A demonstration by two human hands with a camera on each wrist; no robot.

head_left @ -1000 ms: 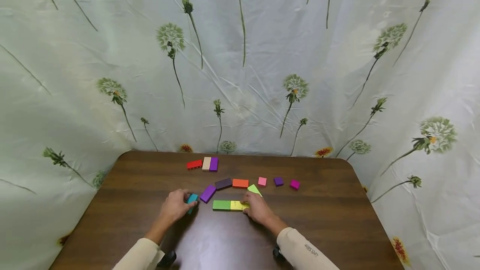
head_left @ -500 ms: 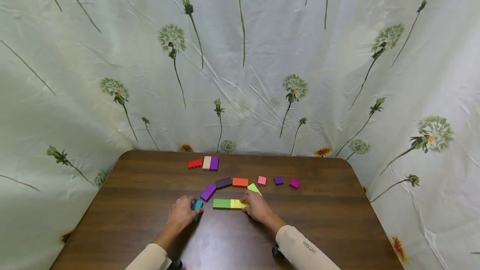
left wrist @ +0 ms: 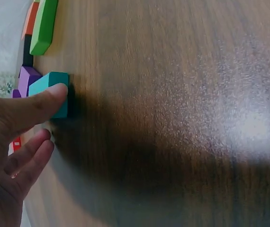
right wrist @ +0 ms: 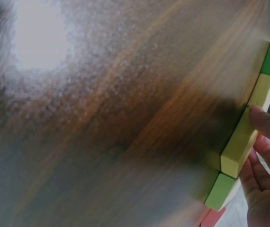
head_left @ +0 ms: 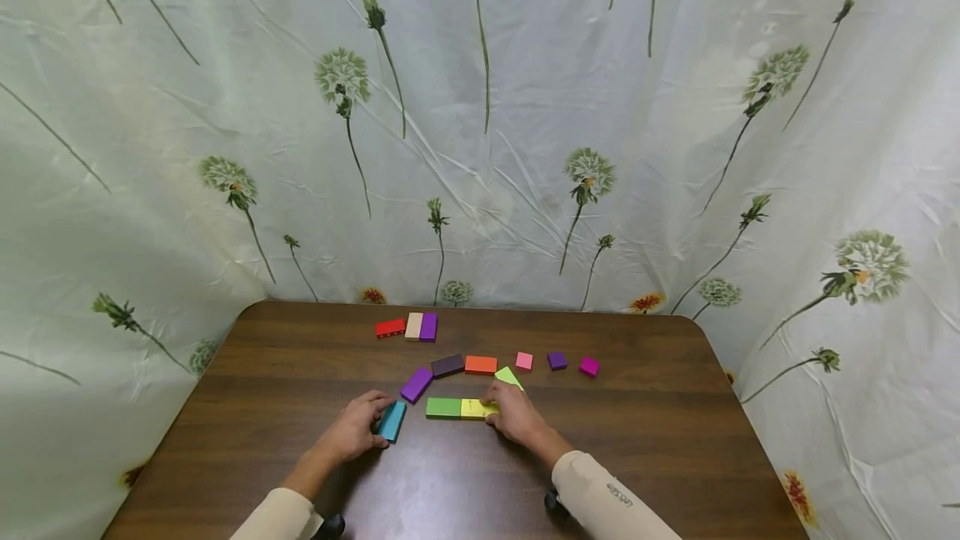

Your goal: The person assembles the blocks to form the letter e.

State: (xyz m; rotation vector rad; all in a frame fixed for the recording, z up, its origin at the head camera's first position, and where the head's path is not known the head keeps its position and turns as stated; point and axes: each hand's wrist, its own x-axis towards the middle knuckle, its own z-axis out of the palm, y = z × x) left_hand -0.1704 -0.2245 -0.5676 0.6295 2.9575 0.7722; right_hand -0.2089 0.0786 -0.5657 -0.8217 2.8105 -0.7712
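In the head view my left hand (head_left: 354, 427) holds a teal block (head_left: 392, 422) at the left of the block group, thumb at its near end and fingers at its far end. The left wrist view shows the thumb pressed on the teal block (left wrist: 49, 82). My right hand (head_left: 516, 415) pinches a yellow block (head_left: 474, 409), which lies end to end with a green block (head_left: 443, 408). Its thumb lies on the yellow block (right wrist: 241, 137) in the right wrist view. A lime block (head_left: 508, 378) is partly hidden behind that hand.
A purple block (head_left: 416, 386), a dark block (head_left: 447, 366) and an orange block (head_left: 481, 365) form an arc. Pink (head_left: 524, 362), violet (head_left: 557, 361) and magenta (head_left: 589, 367) pieces lie right. Red (head_left: 390, 328), beige (head_left: 413, 327) and purple (head_left: 428, 327) blocks lie farther back.
My left hand has brought the teal block nearer and slightly right, then shifted its fingers to the block's left side. The right hand stays at the yellow block.
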